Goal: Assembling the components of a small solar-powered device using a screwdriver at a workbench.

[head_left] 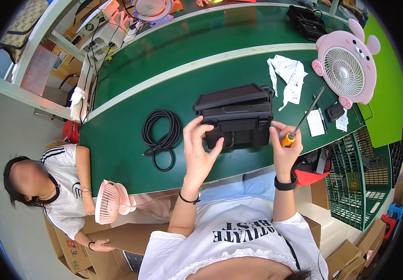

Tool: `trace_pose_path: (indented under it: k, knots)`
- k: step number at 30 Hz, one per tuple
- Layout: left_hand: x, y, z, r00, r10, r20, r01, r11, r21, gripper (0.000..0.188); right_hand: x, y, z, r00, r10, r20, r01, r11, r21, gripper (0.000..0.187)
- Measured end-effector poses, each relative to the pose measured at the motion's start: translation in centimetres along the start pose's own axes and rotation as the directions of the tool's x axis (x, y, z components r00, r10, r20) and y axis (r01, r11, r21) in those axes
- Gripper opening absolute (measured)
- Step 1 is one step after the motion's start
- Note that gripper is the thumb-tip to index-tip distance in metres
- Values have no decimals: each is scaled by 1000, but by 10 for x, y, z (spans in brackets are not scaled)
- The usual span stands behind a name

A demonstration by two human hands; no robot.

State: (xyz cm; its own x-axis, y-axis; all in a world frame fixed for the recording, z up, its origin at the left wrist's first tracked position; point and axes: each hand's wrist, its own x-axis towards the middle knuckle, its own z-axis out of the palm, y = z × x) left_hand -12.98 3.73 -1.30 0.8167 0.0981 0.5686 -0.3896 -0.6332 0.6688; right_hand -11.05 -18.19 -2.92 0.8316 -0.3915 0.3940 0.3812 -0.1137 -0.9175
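A black box-shaped device (237, 116) with a flat panel on top stands on the green table (131, 144) in front of me. My left hand (198, 148) is open, fingers spread, touching the device's front left corner. My right hand (284, 145) rests at the device's right side and grips a screwdriver (304, 119) with an orange handle, its long dark shaft pointing up and to the right.
A coiled black cable (161, 135) lies left of the device. Crumpled white paper (288, 77) and a pink animal-shaped fan (347, 67) sit to the right, with small dark items nearby. A seated person at the left holds a pink fan (109, 201). Green wire racks (357, 177) stand at the right.
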Motion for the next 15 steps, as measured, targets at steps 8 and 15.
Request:
trace_pose_path:
  k: [8,15]
  knots:
    - [-4,1,2,999,0,-40,-1,1000,-23,48,1,-22,8,991,38,130,-27,996,-83,31]
    - [-6,-3,2,999,40,-13,-40,999,-10,54,4,-10,-3,966,137,217,-152,987,54,29]
